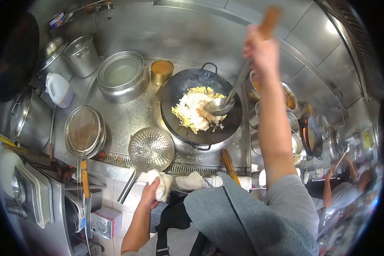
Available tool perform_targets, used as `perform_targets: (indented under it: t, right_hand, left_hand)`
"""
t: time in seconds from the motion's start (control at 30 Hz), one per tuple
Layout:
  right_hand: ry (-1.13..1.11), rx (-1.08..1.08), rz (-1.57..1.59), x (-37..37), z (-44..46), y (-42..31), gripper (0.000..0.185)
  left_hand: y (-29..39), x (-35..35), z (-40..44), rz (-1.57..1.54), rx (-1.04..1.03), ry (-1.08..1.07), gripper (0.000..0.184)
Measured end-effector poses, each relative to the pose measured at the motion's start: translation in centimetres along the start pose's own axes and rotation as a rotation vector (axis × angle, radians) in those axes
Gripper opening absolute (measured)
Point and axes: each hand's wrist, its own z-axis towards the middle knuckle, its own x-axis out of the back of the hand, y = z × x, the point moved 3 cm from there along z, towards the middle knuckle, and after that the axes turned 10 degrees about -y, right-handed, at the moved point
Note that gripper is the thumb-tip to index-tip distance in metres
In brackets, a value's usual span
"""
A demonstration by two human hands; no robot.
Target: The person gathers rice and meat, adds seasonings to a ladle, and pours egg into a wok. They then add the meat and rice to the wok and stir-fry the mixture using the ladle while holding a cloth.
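Note:
My right hand (263, 50), slightly blurred, grips the wooden-ended handle of a long metal ladle (219, 106) high above the stove. The bowl of the ladle rests against white rice (191, 104) mixed with yellow bits that look like egg. This food lies in the middle of a dark two-handled wok (221, 133) on the burner. Below and left of the wok, my left hand (148, 195) is closed around a folded white cloth (163, 187), apart from the wok's rim. A perforated strainer (151, 148) lies just above that hand.
Left of the wok stand a large metal pot (121, 91), a can (161, 77) of orange-brown contents and a mesh skimmer (84, 130). A bamboo brush (229, 165) lies at the stove's front. Rightward are several metal containers, a second wok (315, 136) with flame and a co-worker (343, 196).

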Motion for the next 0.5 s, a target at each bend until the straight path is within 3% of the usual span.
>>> perform_targets:
  t: [0.07, 0.1, 0.13, 0.17, 0.2, 0.33, 0.4, 0.47, 0.5]
  right_hand:
    - [-0.056, 0.242, 0.315, 2.6, -1.1, -2.6, 0.032]
    - [0.028, 0.298, 0.353, 1.9, -2.5, -2.3, 0.031]
    - [0.072, 0.247, 0.244, 0.5, -1.9, 2.2, 0.020]
    - [0.132, -0.037, 0.003, -2.1, -2.0, 6.6, 0.021]
    - [-0.031, -0.020, 0.307, -4.8, -1.8, 13.5, 0.023]
    - [-0.132, -0.024, 0.167, -3.4, 0.1, 8.3, 0.023]
    - [0.060, 0.027, 0.082, 0.0, -0.5, 1.5, 0.028]
    - [0.017, 0.281, 0.359, 3.1, -2.0, -1.3, 0.028]
    - [0.128, 0.348, 0.390, 2.7, -2.6, -0.5, 0.027]
  left_hand:
    - [-0.6, -1.8, 2.6, -0.027, 0.062, -0.036, 0.042]
    - [-1.3, -2.4, 4.6, -0.014, 0.079, -0.037, 0.044]
    - [-1.0, -3.9, 6.1, -0.026, 0.135, -0.073, 0.047]
    - [-1.2, -4.9, 8.2, -0.064, 0.150, -0.193, 0.050]
    - [-0.8, -6.9, 9.9, -0.091, 0.149, -0.157, 0.052]
    - [0.1, -11.8, 14.1, 0.018, 0.179, -0.322, 0.054]
    - [0.0, -13.5, 15.6, 0.008, 0.182, -0.285, 0.053]
    - [-0.4, -14.0, 16.4, 0.010, 0.199, -0.238, 0.052]
    - [-0.2, -14.3, 16.7, 0.038, 0.196, -0.207, 0.050]
